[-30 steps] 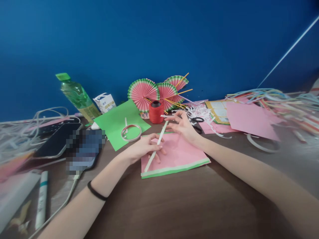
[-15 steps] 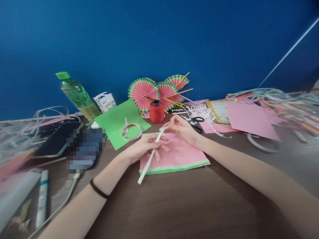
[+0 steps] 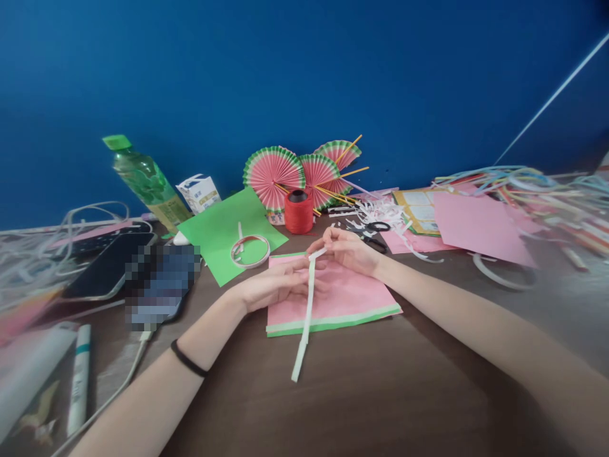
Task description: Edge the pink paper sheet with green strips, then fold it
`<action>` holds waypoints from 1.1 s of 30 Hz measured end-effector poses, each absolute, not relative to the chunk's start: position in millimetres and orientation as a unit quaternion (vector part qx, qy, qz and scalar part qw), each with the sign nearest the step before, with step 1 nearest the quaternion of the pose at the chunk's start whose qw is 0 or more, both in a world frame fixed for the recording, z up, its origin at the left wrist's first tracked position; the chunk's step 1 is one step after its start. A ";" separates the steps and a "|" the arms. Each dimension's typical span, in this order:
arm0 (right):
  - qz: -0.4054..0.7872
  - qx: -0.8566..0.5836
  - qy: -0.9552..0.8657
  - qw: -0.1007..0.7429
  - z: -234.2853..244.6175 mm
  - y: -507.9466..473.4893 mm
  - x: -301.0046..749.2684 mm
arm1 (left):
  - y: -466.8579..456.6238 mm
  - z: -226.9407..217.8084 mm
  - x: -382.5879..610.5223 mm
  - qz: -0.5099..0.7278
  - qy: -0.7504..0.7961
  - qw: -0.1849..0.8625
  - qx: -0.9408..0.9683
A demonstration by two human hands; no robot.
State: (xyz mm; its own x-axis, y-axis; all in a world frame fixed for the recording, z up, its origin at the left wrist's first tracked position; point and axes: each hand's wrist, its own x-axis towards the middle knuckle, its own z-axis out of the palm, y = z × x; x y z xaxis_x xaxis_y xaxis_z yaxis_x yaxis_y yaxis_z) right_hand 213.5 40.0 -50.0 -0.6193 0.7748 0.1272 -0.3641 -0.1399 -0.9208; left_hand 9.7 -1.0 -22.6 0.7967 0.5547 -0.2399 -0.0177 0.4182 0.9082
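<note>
My right hand (image 3: 349, 249) pinches the top end of a long white paper strip (image 3: 305, 317). The strip hangs down over a pink sheet with a green and white lower edge (image 3: 352, 301) and past it onto the brown table. My left hand (image 3: 276, 282) rests on the pink sheet with its fingers stretched out flat beside the strip, touching it near the top. A black band is on my left wrist.
A tape roll (image 3: 250, 251) lies on a green sheet (image 3: 216, 231). Behind are a red thread spool (image 3: 298, 212), watermelon paper fans (image 3: 285, 171), scissors (image 3: 373, 233), a green bottle (image 3: 145, 181), phones at the left (image 3: 109, 266), pink paper (image 3: 471, 225) and coloured strips at the right.
The white strip has been lifted off the pink sheet by its top end and swung down. Its lower end now hangs past the sheet's near edge. My right hand drew a little closer.
</note>
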 end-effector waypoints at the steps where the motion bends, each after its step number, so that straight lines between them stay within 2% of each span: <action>1: 0.735 -0.191 -0.526 0.383 -49.8 40.5 214.0 | -0.9 -23.4 10.5 0.181 0.272 0.796 0.509; 4: 0.744 -0.188 -0.522 0.373 -51.2 42.9 215.1 | -0.7 -27.0 13.8 0.187 0.305 0.778 0.516; 9: 0.730 -0.191 -0.514 0.408 -55.5 45.6 214.8 | -2.2 -26.9 17.7 0.214 0.357 0.751 0.513; 15: 0.724 -0.192 -0.523 0.407 -49.8 43.1 212.2 | -3.9 -21.7 16.2 0.187 0.338 0.765 0.516; 18: 0.701 -0.209 -0.530 0.429 -46.0 43.7 212.7 | -0.1 -25.3 17.5 0.258 0.377 0.744 0.488; 21: 0.690 -0.208 -0.533 0.443 -42.9 43.7 213.4 | 5.6 -29.3 19.4 0.409 0.426 0.690 0.418; 24: 0.713 -0.190 -0.552 0.387 -39.5 40.1 211.8 | 8.9 -31.0 20.4 0.505 0.450 0.645 0.355; 28: 0.690 -0.210 -0.609 0.331 -36.1 34.2 207.8 | 8.7 -32.9 21.2 0.524 0.443 0.646 0.334; 33: 0.584 -0.285 -0.662 0.373 -35.3 37.3 210.8 | 10.3 -37.9 19.8 0.535 0.421 0.656 0.326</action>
State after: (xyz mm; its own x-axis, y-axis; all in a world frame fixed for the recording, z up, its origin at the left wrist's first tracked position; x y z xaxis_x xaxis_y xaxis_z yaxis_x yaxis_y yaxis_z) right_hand 210.8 37.3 -35.3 -0.5587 0.8134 0.1618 -0.0592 0.1555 -0.9861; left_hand 19.8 10.3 -37.9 0.0730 0.9763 -0.2040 -0.4274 0.2154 0.8780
